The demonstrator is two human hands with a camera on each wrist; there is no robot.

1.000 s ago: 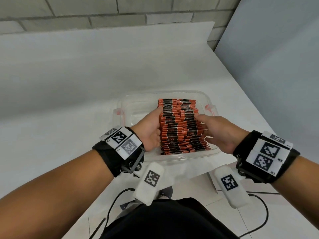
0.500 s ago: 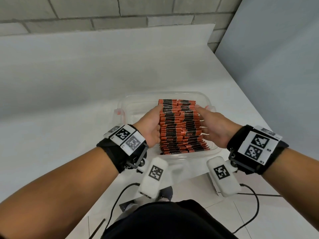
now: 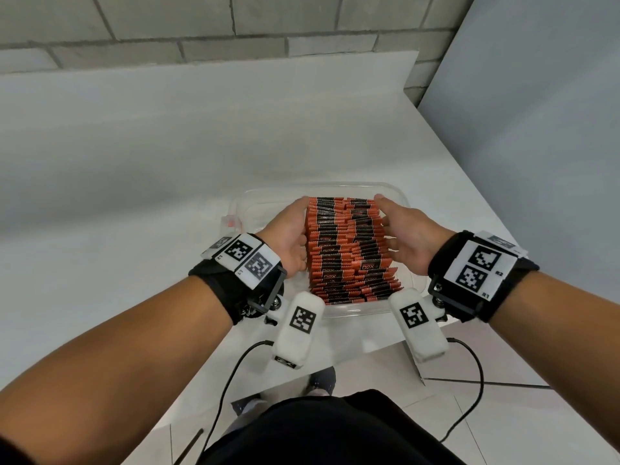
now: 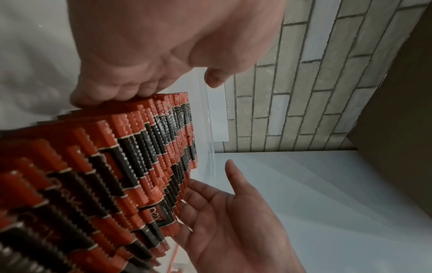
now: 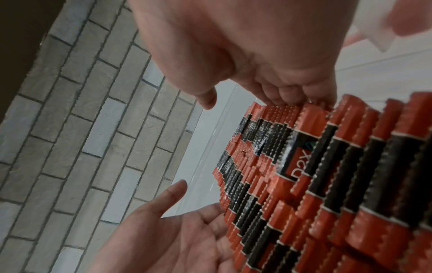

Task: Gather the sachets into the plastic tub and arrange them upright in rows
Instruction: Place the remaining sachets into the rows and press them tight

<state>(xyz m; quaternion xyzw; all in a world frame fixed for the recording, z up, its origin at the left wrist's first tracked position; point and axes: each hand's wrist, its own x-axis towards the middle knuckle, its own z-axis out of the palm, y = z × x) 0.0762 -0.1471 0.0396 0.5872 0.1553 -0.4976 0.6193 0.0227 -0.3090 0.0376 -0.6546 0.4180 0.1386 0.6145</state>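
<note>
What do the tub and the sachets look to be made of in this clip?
Tub: clear, glossy, rigid-looking plastic; the white table shows through its walls, and the rim catches light. Sachets: probably printed foil or plastic film, orange and black with slight sheen; their top edges are serrated and crimped. The exact film type cannot be told.

Pretty plain room tbh. Back wall [image 3: 235,25] is grey brick with darker mortar lines, and a smooth pale blue-grey panel [image 3: 536,112] stands off to the right. A white table [image 3: 167,146] fills most of the view, running up to the brick. Below its near edge is light tiled floor [image 3: 520,414] with thin grout lines. Soft, even light, faint shadows.
</note>
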